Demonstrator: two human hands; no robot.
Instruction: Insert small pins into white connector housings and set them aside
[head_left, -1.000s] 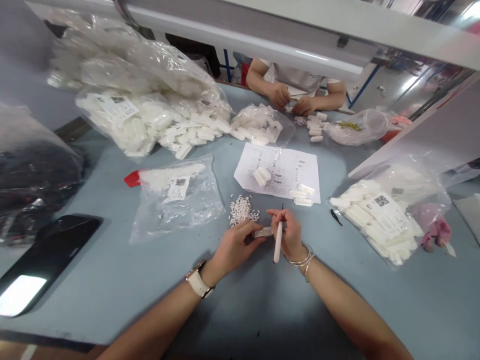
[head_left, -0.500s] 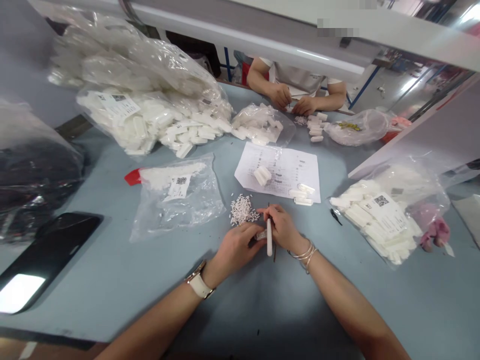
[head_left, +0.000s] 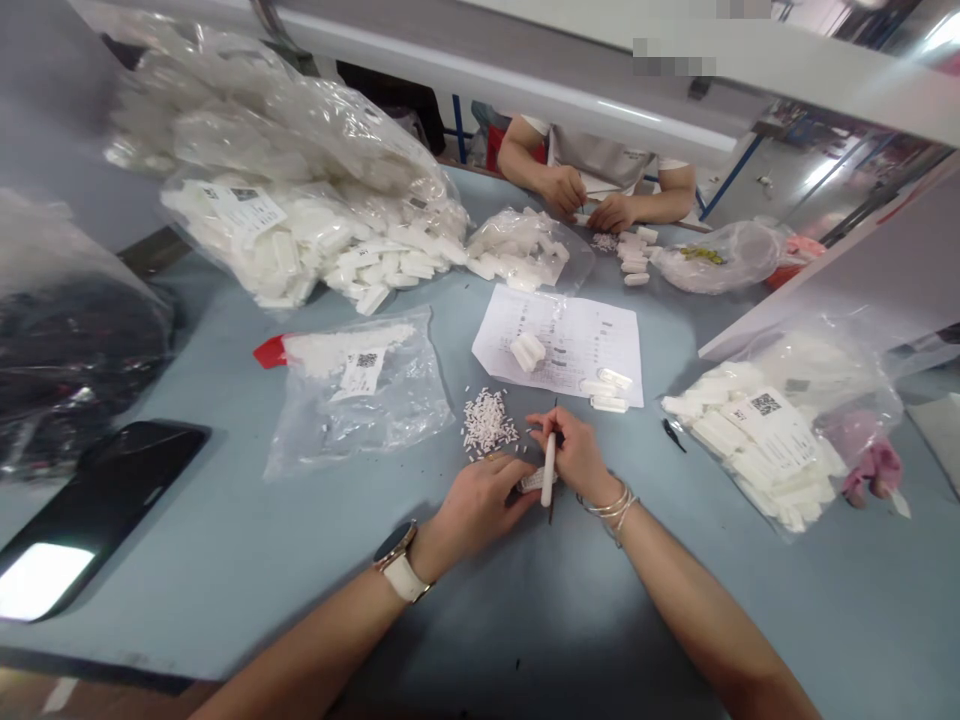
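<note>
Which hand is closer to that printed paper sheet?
Right. The right hand is just this side of the printed paper sheet; the left hand is farther back, to the left.

My tabletop is plain grey-blue. The slim tool in my right hand is white; the small block in my left hand is whitish, patterned with small, closely set marks. The tiny pieces heaped nearby are white with a faint pink tint. My watch has a dark face and white strap; my bracelets are silver. The paper is white, printed in rows of grey and black. A clear bag carries a white label with a black-and-white chequered code. The flat device is glossy black, the bunched cloth dusty pink.
</note>
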